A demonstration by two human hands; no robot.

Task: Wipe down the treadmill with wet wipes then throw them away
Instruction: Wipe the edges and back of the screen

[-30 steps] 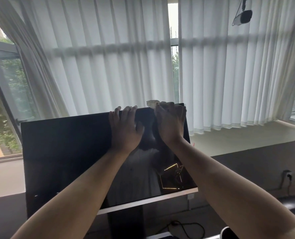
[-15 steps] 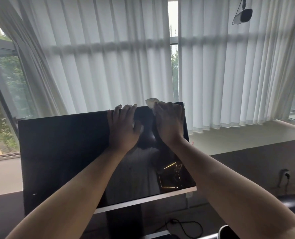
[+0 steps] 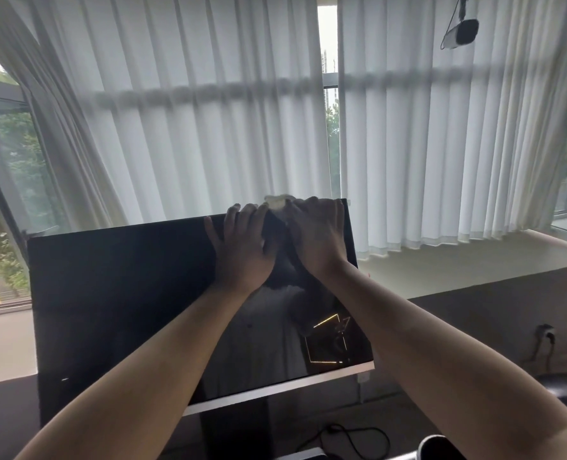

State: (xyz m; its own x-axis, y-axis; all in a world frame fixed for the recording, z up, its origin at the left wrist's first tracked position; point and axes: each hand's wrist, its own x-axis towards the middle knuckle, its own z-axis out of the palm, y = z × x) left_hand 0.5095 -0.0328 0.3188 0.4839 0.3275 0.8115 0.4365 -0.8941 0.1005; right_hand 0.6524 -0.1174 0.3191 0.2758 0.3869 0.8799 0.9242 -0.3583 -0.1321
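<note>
**Wet wipe [image 3: 277, 202] at the top edge of the treadmill screen [image 3: 119, 293]**

Both bare hands are up on the upper right part of the treadmill's black, glossy screen, close together but not quite touching. The right hand [image 3: 318, 237] has its fingers bent over the top edge near the screen's right corner and grips the wet wipe. Only a small pale, crumpled bit of the wipe shows, poking out above the edge between the two hands. The rest of it is hidden under the right hand.

The left hand [image 3: 242, 247] lies flat against the glass just to the left, fingers fairly straight, their tips reaching the top edge. It holds nothing, and its thumb side is next to the wipe.

The screen tilts a little, its right side higher than its left. A silver strip [image 3: 275, 390] runs along its bottom edge, and a black post below carries it. The dark glass reflects the person's light-coloured top and a few thin golden lines at the lower right.

Behind the screen hang white sheer curtains [image 3: 192, 111], with a narrow gap showing trees outside. A window [image 3: 7, 180] on the left also shows green leaves. A small camera [image 3: 461, 33] hangs from a cord at the upper right. A pale window ledge [image 3: 458, 273] runs along the right, with a wall socket [image 3: 546, 333] below it, and a dark cable [image 3: 351, 439] loops on the floor.
</note>
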